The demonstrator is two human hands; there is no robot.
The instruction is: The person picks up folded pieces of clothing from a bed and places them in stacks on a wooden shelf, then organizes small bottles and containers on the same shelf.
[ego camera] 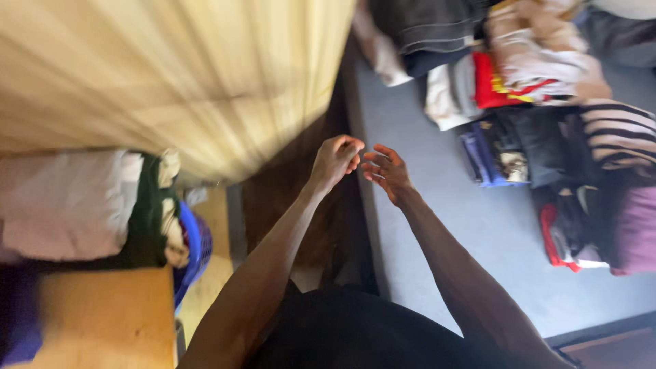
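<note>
Folded clothes (540,102): lying in stacks along the far edge and right side of the grey-blue bed surface (465,232), sorted into separate piles so each is staying tidy and reachable; well apart from both hands.
Left hand (335,160): hanging over the dark gap at the bed's left edge, fingers curling loosely inward, holding nothing that I can see.
Right hand (387,172): hovering just beside the left one, over the bed's left edge, fingers spreading a little, palm turning toward the other hand, empty.
Curtain (171,75): pale yellow, blurring across the upper left, hanging beside the bed.
Laundry basket (195,249): blue, sitting at the left below the curtain, carrying white and dark green cloth (75,201), apart from the hands.
</note>
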